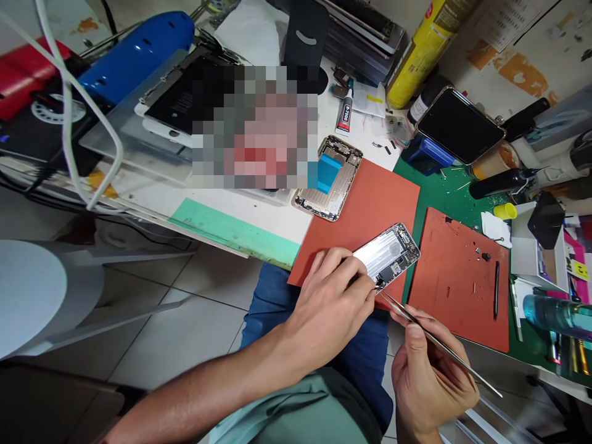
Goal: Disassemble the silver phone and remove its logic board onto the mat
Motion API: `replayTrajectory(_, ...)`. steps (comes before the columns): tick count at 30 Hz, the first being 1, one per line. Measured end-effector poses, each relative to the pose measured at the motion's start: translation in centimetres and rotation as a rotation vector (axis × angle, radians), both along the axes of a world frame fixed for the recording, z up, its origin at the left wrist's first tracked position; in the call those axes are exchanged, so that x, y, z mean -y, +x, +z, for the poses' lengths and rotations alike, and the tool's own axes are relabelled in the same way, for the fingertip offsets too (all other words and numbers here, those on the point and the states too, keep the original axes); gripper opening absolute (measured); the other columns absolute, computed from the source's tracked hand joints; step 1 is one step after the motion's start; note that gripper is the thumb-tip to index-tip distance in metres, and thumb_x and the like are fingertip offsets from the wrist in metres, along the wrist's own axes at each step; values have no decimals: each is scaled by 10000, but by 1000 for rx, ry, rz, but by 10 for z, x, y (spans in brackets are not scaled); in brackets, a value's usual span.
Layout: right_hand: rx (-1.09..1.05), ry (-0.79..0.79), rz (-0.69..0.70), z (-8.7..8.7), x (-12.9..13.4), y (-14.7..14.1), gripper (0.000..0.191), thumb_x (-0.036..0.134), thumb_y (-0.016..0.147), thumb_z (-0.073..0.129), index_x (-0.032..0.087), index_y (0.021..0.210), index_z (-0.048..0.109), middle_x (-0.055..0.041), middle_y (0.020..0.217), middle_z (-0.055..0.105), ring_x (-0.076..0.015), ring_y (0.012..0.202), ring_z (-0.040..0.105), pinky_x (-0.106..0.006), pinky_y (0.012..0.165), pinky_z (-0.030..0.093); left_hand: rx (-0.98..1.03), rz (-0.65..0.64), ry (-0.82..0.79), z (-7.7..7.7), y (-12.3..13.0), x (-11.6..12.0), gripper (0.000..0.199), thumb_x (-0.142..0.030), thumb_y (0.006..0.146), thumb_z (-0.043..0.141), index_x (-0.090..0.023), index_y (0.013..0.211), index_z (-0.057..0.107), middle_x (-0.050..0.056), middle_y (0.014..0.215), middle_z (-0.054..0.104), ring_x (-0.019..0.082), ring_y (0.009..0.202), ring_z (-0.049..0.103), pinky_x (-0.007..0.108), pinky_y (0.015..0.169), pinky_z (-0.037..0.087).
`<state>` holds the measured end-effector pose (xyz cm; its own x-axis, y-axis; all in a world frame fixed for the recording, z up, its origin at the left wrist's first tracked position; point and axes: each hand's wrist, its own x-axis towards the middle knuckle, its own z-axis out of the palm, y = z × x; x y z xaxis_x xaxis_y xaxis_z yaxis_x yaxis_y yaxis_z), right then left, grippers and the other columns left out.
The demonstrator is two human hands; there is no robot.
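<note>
My left hand [330,302]: fingers closed on an opened phone [391,251]. My right hand [428,379]: fingers pinching tweezers [432,337], tips at its edge.

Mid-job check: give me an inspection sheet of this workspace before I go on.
Surface: white bench and green mat, with a left reddish mat and a right reddish mat.
Job's things: opened phone, internals exposed; tweezers; another opened housing bearing a blue patch.
Clutter: B-7000 tube on the bench; small bits and slim black tool on the right mat.
Hands: left hand over the phone's end, grip hidden; right hand pinches the tweezers, tips at the phone's edge, contact unclear.
Cables: white cable loops at far left.
Surroundings: white stool, tiled floor; pixelation hides part of the bench.
</note>
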<state>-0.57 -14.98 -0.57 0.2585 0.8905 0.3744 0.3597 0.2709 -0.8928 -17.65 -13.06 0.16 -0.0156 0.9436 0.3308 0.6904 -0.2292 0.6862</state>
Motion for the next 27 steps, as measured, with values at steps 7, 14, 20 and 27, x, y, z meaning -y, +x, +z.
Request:
replayTrajectory(7,18,-15,-23,0,2,1,122,178,907,842,189,1014,782,-73,1005,817,-266,801,820,-474,702,733,3,6,13,-1,0,0,191,-175,1044,615,-184,907,747,54,945,719,257,1049,575,444,869,441)
replayTrajectory(14,-8,-28,-50,1,1,-5,108,193,909,849,178,990,779,-69,954,824,-266,759,823,-461,686,733,11,-4,15,-1,0,0,188,-176,1045,616,-181,917,753,52,963,723,257,1065,580,445,883,439)
replayTrajectory(20,-81,-42,-52,4,-4,-5,155,194,886,885,145,978,771,-59,894,836,-263,696,834,-417,673,739,5,20,75,-3,1,0,183,-156,1034,626,-177,907,755,56,958,725,250,1046,585,430,864,441)
replayTrajectory(27,-103,-24,-45,2,-7,-4,163,172,878,888,129,976,766,-68,873,839,-267,675,833,-396,623,734,4,10,79,-6,2,1,171,-149,1028,640,-166,911,764,51,955,712,244,1040,583,424,857,441)
